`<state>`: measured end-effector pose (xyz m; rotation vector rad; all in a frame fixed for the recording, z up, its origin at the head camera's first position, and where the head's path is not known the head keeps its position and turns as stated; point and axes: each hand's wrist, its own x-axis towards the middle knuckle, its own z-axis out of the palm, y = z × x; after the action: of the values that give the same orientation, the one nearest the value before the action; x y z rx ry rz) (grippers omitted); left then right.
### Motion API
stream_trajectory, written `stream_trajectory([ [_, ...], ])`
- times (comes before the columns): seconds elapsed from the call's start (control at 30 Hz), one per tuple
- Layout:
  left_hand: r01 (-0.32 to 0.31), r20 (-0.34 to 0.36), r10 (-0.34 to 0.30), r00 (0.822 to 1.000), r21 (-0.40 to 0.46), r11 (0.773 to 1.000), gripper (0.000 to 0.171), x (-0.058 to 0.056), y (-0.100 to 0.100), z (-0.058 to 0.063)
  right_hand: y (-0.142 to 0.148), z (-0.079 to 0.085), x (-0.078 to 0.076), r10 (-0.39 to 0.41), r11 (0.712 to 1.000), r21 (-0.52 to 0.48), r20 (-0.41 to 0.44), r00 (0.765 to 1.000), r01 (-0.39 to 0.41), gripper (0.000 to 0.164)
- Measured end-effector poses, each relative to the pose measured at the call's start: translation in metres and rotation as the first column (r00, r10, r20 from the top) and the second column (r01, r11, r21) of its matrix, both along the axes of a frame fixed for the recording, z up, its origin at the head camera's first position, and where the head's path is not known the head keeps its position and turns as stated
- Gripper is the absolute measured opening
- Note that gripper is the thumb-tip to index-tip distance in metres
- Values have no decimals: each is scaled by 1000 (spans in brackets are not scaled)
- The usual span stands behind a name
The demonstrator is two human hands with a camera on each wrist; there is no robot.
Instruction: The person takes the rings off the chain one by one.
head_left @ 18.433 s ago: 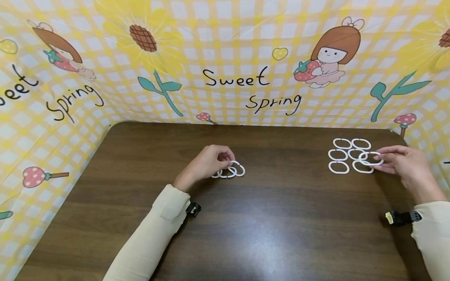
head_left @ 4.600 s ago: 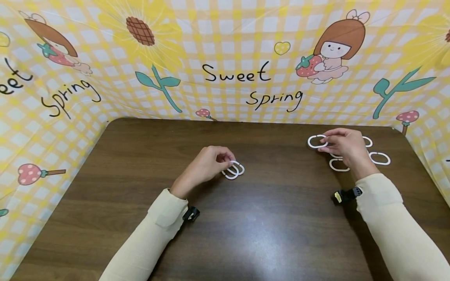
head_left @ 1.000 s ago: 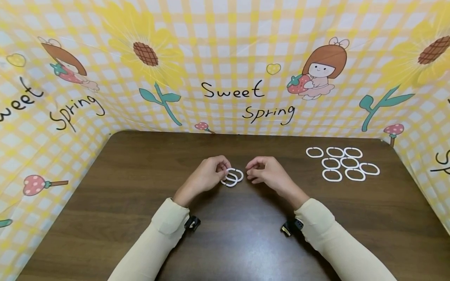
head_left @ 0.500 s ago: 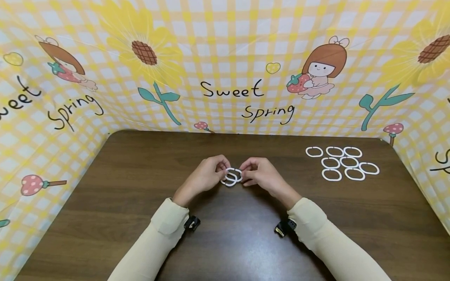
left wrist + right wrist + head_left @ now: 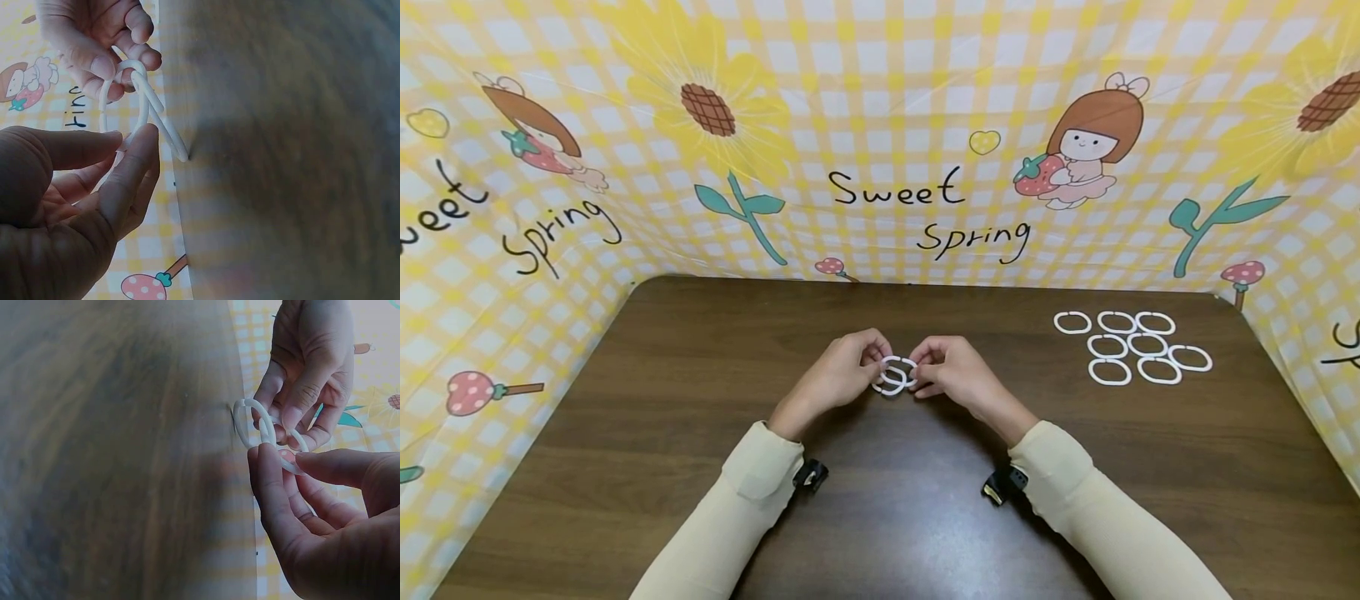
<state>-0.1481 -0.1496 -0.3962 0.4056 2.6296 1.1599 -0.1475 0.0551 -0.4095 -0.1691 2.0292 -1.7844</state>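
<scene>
At the middle of the table, my left hand [image 5: 835,377] and my right hand [image 5: 966,379] face each other. Both pinch one white oval plastic link [image 5: 898,359] between thumb and fingertips, one hand at each end. A second white link [image 5: 169,128] is threaded through the held one and hangs down. Its lower end looks to touch the table in the left wrist view. In the right wrist view, this hanging link [image 5: 239,419] shows on the table side of the fingers. Fingertips cover parts of the held link.
Several loose white links [image 5: 1107,347] lie flat in a cluster at the right back of the brown wooden table [image 5: 700,500]. A yellow checked cloth [image 5: 880,100] with printed flowers rises behind and along the sides.
The right hand, earlier setting a link down among the cluster at right, has come to the middle and now pinches the link that the left hand holds. The left hand has stayed put.
</scene>
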Motion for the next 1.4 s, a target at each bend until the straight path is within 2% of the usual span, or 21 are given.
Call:
stream_trajectory([
  [0.6,9,-10,-9,1000,-10,1000,12,-1,-3,3,4,3,1,-18,1000,11,-15,1000,18,16],
  [0.83,7,22,-7,1000,-3,1000,13,-2,-6,4,4,3,0,-13,1000,12,-21,1000,13,18],
  [1.2,24,25,-22,999,-72,997,11,-10,-5,-1,6,5,0,-10,1000,23,-26,1000,11,18],
  [1.4,37,45,-34,998,-75,996,13,-13,-3,-1,7,5,-1,-12,1000,24,-22,1000,13,17],
])
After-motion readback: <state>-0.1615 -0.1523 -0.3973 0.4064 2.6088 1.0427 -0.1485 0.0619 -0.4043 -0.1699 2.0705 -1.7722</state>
